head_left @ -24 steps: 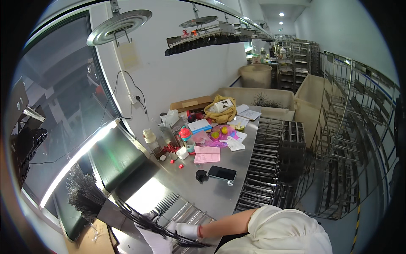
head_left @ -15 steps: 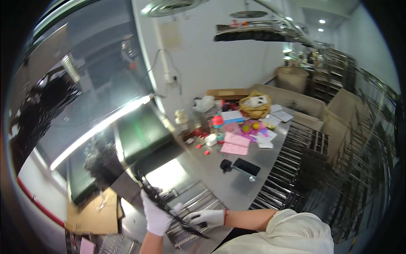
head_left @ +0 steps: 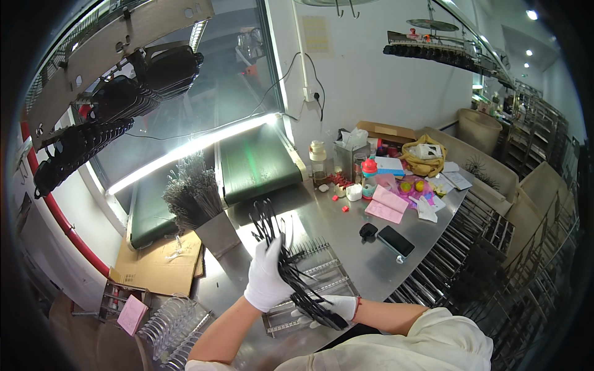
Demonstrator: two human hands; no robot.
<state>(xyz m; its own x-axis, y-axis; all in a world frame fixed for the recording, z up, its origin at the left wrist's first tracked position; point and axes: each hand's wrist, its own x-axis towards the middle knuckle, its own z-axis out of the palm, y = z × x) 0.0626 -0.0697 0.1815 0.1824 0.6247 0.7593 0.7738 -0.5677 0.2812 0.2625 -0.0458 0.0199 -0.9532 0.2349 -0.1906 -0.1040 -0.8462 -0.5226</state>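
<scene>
A loose bundle of thin black strips (head_left: 301,289), much like eyeglass temples, slants over the worktable. My left hand (head_left: 266,278), in a white glove, is closed around its middle, and the upper ends fan out above the fingers. My right hand (head_left: 342,305), also white-gloved, is cupped against the lower end from behind; its fingertips show past the strips, while the bundle hides the palm. Beneath both hands lies a metal wire rack (head_left: 329,279) with a row of small pins or teeth along its far side.
Left of the rack, a metal box (head_left: 218,235) holds dark thin pieces beside a green conveyor belt (head_left: 257,162). Clear round lenses (head_left: 164,324) stand at lower left. A phone (head_left: 396,241), pink paper (head_left: 388,204) and bottle (head_left: 318,162) are on the table. Dark parts (head_left: 117,99) hang overhead.
The view has shifted, moving the scene right and bringing in more hanging parts. The bundle now shows spread between my hands, its lower end in front of my right hand.
</scene>
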